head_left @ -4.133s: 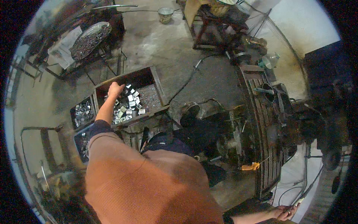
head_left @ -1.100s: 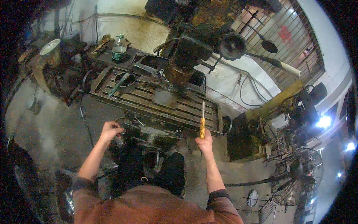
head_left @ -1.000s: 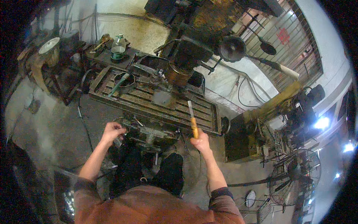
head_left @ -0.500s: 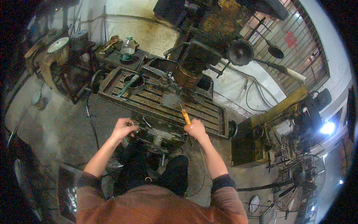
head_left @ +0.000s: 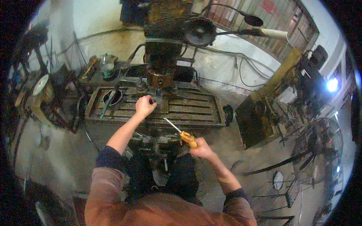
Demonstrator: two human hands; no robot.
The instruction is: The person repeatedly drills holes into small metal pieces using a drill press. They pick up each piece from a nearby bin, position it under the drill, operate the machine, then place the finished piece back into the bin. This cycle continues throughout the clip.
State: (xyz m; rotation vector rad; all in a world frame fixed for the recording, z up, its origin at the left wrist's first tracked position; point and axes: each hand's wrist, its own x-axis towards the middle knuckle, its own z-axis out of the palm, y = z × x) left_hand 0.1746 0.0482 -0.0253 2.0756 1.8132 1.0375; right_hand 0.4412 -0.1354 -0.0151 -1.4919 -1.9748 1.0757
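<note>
My right hand [head_left: 201,148] is wrapped round the yellow handle of a screwdriver [head_left: 186,138]. Its bare metal shaft points up and left, over the front edge of the slotted machine table [head_left: 196,119]. Above the table, left of its middle, my left hand [head_left: 146,107] has its fingers curled in. Something small and dark shows at the fingertips, too blurred to name. Just right of that hand lies a flat grey block [head_left: 162,106], below the machine's spindle head [head_left: 161,77]. I cannot tell whether the hand touches the block.
A round pot [head_left: 117,98] with a teal-handled brush [head_left: 107,105] stands on the table's left end. Behind it is a green-labelled plastic bottle [head_left: 107,67]. Another yellowish machine [head_left: 260,109] and a caged fan [head_left: 315,147] stand to the right. A lamp [head_left: 199,32] hangs above.
My left hand has moved from the table's near side up over its slotted top. My right hand has drawn the screwdriver back toward me, off the grey block. The view has swung right.
</note>
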